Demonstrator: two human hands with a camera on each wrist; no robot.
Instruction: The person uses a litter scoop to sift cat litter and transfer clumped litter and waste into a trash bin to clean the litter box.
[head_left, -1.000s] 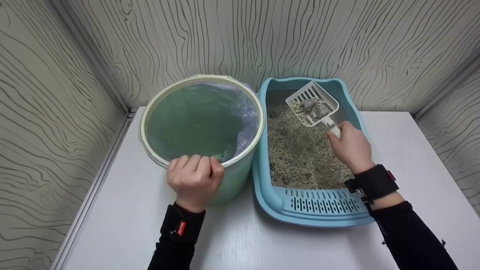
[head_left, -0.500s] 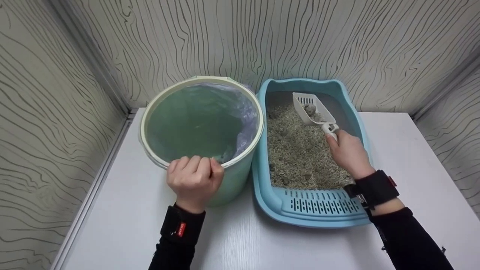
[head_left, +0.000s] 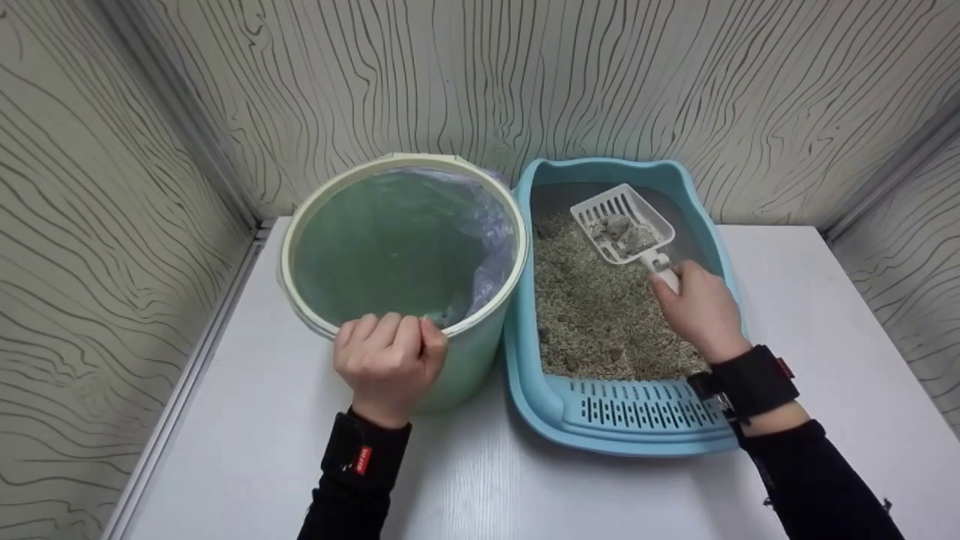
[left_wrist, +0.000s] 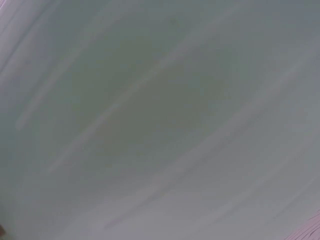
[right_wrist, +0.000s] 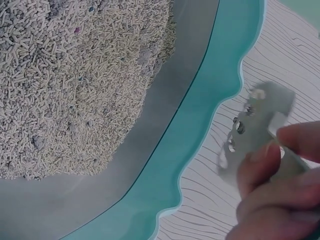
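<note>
Fingers of the left hand [head_left: 389,365] curl over the rim of the round green plastic bin [head_left: 480,356]. The right hand [head_left: 700,309] pinches the handle of the white slotted plastic scoop [head_left: 621,224], above the litter in the blue plastic tray [head_left: 637,421]. It looks light, stiff; hold its handle. The right wrist view shows pellets [right_wrist: 75,85] close; the left wrist view is a blur.

Left hand [head_left: 390,361] fingers curled, knuckles up, black wrist strap. Right hand [head_left: 697,309] curled in closed grip, forearm angled inward.
</note>
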